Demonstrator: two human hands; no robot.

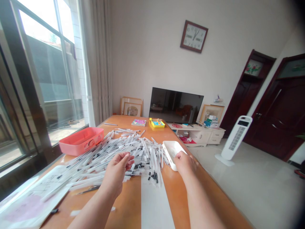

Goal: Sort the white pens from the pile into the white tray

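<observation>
Left hand [118,171]: half-curled, nothing visible in it, above a heap of loose white pens [111,159] on the orange surface [126,206]. Right hand [185,163]: fingers at the rim of a white tray [172,152], grip indeterminable. Pink plastic box [81,141]: just beside the heap.

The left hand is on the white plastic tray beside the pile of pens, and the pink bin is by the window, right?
No: the head view shows the right hand on the white plastic tray; the left hand is over the pile of pens. The pink bin is right.
</observation>
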